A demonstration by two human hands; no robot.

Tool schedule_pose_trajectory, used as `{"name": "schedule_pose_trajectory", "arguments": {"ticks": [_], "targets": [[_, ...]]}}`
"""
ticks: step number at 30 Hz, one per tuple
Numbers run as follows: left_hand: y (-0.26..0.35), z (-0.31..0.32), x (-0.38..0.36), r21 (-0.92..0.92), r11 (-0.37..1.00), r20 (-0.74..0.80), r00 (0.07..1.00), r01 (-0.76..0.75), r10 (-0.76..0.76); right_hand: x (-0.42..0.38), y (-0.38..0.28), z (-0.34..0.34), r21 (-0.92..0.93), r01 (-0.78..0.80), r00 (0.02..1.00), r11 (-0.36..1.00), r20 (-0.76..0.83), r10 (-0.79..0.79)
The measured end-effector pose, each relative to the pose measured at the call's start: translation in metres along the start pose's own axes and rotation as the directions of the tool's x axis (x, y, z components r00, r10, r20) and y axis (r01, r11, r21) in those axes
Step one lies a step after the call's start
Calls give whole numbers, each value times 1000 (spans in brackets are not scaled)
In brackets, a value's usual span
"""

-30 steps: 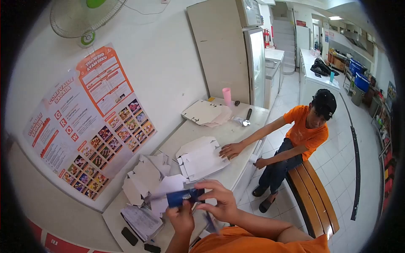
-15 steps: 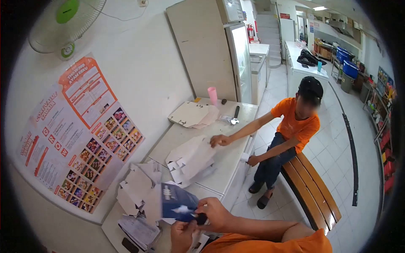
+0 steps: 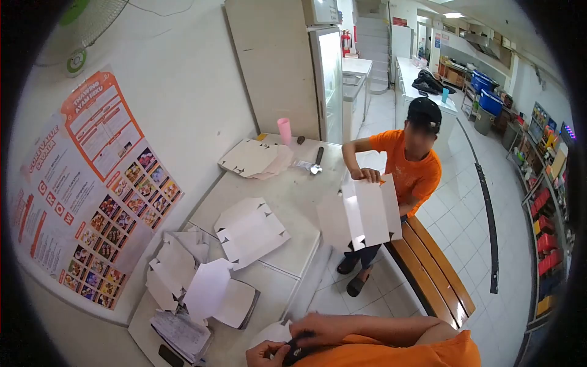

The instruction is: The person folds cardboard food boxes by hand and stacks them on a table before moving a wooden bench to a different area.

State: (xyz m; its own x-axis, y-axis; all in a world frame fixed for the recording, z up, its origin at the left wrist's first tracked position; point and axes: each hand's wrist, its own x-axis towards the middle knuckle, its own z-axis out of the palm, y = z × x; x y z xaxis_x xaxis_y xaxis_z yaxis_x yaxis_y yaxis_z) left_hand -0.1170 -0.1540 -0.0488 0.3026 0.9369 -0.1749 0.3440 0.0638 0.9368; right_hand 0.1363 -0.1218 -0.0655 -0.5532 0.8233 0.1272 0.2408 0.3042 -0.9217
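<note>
**Black object between two hands at the near table edge**

The left hand (image 3: 268,354) pinches a smooth black object (image 3: 298,351) between thumb and fingers, nearly closed; the right hand (image 3: 315,329) bends over it, blurred, so its opening and hold cannot be told. The object's far side is hidden by fingers and the orange shirt (image 3: 391,353).

Matte, pale cardboard blanks (image 3: 252,232) with notched corners lie flat on the table (image 3: 278,197); a creased, half-raised carton (image 3: 208,289) stands nearer, beside crumpled-edged papers (image 3: 183,335). A dark phone-like slab (image 3: 170,356) is cut off below.

Smooth tabletop shows between the blanks and the metal-headed tool (image 3: 316,164). Past the table's edge, a seated person (image 3: 411,160) holds a blurred, folded cardboard sheet (image 3: 367,211).
</note>
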Motion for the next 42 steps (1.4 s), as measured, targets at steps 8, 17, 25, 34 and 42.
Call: {"name": "schedule_pose_trajectory", "arguments": {"ticks": [8, 17, 25, 34, 42], "targets": [[17, 5, 12, 114, 990, 62, 996, -78, 71, -20, 3, 6, 192, -162, 986, 968, 2, 165], [30, 5, 30, 595, 336, 482, 659, -730, 577, 23, 0, -77, 648, -50, 639, 760, -564, 523], [65, 2, 43, -926, 236, 335, 929, 294, 159, 4, -50, -18, -222, 410, 891, 885, -108, -440], [30, 20, 42, -705, 634, -296, 945, -317, 143, 35, -43, 2, -381, 201, 896, 903, -301, -327], [38, 38, 33, -829, 544, -190, 980, -130, -55, 42, -36, 11, -626, 172, 824, 761, -332, -459]]}}
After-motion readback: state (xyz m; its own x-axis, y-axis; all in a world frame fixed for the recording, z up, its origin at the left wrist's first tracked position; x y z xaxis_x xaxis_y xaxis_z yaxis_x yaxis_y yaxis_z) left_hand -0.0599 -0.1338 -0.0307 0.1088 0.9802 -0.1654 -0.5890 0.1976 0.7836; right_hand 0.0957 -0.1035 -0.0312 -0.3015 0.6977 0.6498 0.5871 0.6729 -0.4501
